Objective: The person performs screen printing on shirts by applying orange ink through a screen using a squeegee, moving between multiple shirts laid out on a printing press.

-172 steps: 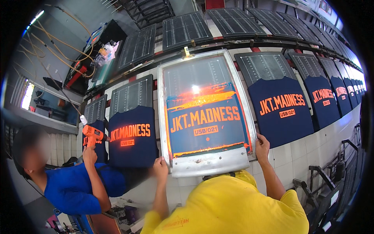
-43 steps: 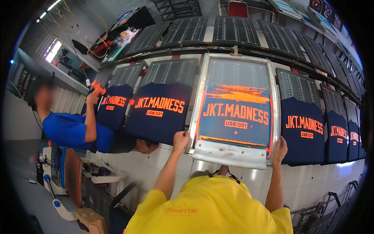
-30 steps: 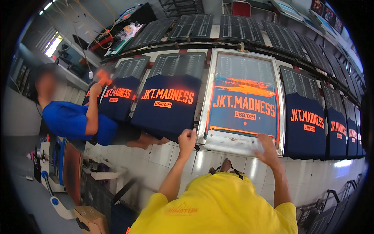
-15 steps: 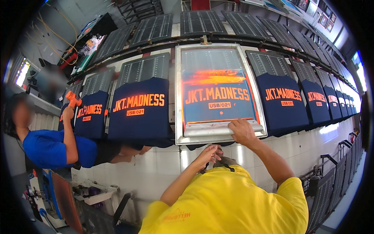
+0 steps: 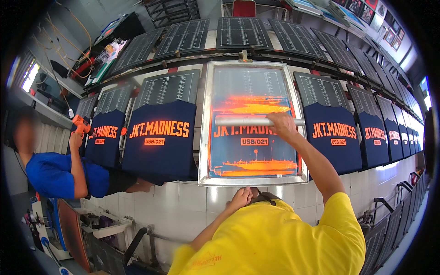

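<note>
My right hand (image 5: 283, 127) is wrapped round the right part of a long silver squeegee (image 5: 243, 121). The squeegee lies across the middle of a metal-framed printing screen (image 5: 298, 137), over the upper part of its lettering. Bright orange ink (image 5: 256, 168) is smeared along the screen's near end, and more ink (image 5: 252, 104) streaks it beyond the squeegee. Beneath the screen, a dark board shows through the mesh. My left hand (image 5: 241, 197) is held close to my body, just short of the frame's near edge. Its fingers are curled together, and whatever they may hold is hidden.
Navy shirts (image 5: 158, 130) with orange prints lie on boards to both sides. A second row of bare black boards (image 5: 245, 33) stands behind. At left, a person in blue (image 5: 52, 172) holds an orange heat gun (image 5: 81, 123). Railings (image 5: 389, 211) stand at lower right.
My right hand has moved the squeegee from the screen's near end to its middle. Orange ink now shows at that near end. My left hand has drawn in closer to my body.
</note>
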Available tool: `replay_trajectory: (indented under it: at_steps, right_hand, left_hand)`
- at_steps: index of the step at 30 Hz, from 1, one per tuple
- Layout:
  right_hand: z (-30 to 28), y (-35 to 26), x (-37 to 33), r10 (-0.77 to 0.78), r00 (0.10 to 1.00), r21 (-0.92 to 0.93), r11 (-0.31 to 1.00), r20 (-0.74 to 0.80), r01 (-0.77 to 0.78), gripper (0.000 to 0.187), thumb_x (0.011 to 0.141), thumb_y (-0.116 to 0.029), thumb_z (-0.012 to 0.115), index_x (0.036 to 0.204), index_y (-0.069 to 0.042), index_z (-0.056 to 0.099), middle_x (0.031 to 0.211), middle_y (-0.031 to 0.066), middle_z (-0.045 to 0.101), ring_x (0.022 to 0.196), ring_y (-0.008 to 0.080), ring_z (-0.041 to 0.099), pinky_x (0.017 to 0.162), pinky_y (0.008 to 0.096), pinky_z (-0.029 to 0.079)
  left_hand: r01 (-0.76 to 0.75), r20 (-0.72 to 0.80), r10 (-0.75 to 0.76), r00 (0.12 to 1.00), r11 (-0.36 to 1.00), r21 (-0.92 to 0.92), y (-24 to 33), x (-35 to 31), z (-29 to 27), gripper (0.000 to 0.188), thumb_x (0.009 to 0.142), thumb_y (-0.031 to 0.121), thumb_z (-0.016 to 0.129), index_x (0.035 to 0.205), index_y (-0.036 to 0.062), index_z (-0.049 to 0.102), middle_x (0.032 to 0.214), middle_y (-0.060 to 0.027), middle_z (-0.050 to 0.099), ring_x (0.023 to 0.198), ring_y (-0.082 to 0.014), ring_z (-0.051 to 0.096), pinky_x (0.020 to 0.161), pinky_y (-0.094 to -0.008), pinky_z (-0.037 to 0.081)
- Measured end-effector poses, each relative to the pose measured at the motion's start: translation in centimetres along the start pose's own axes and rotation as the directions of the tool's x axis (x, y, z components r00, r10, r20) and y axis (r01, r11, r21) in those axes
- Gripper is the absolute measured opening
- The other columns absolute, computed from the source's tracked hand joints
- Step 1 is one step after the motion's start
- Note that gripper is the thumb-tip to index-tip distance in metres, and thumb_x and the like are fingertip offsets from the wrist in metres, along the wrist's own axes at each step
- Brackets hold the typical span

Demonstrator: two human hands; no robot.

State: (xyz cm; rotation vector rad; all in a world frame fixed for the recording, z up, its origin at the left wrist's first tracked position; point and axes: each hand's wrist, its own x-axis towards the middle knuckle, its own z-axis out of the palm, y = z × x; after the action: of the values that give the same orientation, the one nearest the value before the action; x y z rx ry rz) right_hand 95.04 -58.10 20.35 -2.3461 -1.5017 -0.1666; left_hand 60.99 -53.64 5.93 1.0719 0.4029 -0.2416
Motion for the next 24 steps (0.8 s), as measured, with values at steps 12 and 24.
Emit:
replay_trajectory:
  at_steps: [12,24]
  right_hand:
    - [1.3,4.6,7.0,0.167,0.964,-0.125,0.982,0.209,-0.143,0.023,0.076,-0.021,0.069,0.098,-0.013,0.066,0.092,0.0091,0.069,0.088,0.0310,0.067,0.078,0.0458,0.052]
    - [0.6,0.5,7.9,0.267,0.918,-0.109,0.963,0.292,-0.246,0.020,0.075,-0.020,0.068,0.093,-0.012,0.067,0.082,0.0115,0.069,0.080,0.0335,0.067,0.071,0.0476,0.052]
  left_hand:
    - [-0.010,-0.112,0.000,0.994,0.996,-0.088,1.6,-1.3,1.1,0.043,0.107,0.035,0.040,0.077,0.0045,0.046,0.067,0.0001,0.044,0.063,-0.0120,0.041,0.060,-0.0280,0.037]
    - [0.031,-0.114,-0.021,0.993,0.996,0.085,2.5,-1.7,0.8,0.043,0.106,0.036,0.044,0.078,0.0042,0.051,0.069,0.0002,0.048,0.066,-0.0113,0.043,0.064,-0.0275,0.038]
